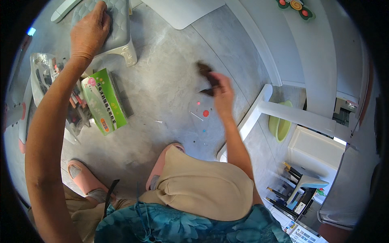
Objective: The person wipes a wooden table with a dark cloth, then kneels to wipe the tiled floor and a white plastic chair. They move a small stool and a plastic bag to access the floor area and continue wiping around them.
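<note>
My right hand (224,94) grips a dark brown, limp-looking item (208,74), too blurred to name, above the grey tiled floor (158,88). Close below it on the floor lie a red round piece (205,113), a small pink dot (198,103), a thin white stick (196,116) and a blue bit (204,131). My left hand (89,32) is on the quilted grey seat of a low stool (120,27), its fingers curled and its palm hidden. Beside my left forearm is a green and white box (104,101) bearing writing.
Clear plastic packaging with pens or markers (76,100) lies left of the box. Pink slippers (83,177) are on my feet. A white frame leg (246,121) stands at right, with a light green basin (280,121) behind it. A white panel (182,12) juts in at the top.
</note>
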`<state>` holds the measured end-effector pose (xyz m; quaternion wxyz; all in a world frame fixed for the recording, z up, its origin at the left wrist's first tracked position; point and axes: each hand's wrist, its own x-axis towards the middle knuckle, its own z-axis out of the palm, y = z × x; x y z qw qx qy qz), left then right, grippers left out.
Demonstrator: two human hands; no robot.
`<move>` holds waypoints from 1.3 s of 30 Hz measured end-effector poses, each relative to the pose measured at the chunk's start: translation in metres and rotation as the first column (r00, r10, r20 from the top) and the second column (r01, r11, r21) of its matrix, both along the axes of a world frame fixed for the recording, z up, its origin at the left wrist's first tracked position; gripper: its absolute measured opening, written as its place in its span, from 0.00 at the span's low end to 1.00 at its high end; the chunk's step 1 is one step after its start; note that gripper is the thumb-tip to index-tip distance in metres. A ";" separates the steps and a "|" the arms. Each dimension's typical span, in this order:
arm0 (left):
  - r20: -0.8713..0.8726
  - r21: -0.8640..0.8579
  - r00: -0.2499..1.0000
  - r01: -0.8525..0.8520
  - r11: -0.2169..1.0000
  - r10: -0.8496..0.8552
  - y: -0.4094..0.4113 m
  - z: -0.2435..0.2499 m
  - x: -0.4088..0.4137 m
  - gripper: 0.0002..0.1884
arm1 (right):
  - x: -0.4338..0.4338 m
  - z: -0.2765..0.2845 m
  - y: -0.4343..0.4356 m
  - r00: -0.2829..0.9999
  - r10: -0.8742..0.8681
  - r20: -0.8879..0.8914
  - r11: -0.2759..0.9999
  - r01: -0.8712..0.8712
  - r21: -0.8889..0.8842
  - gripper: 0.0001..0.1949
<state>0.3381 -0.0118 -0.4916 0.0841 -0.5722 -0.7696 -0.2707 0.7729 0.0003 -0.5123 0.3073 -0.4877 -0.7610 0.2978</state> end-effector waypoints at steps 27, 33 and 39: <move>-0.212 0.160 0.977 0.028 0.987 0.006 0.013 0.007 0.014 0.13 | 0.082 -0.052 -0.145 0.806 -0.438 0.399 0.844 0.522 -0.127 0.19; -0.175 0.121 0.984 0.000 0.993 0.021 0.002 0.011 0.009 0.12 | 0.136 -0.001 -0.017 0.811 -0.469 0.349 0.883 0.437 0.173 0.16; 0.033 0.113 0.998 -0.061 0.992 0.058 0.008 0.033 0.035 0.07 | 0.313 -0.088 0.072 0.535 -0.427 0.729 0.853 0.506 0.128 0.29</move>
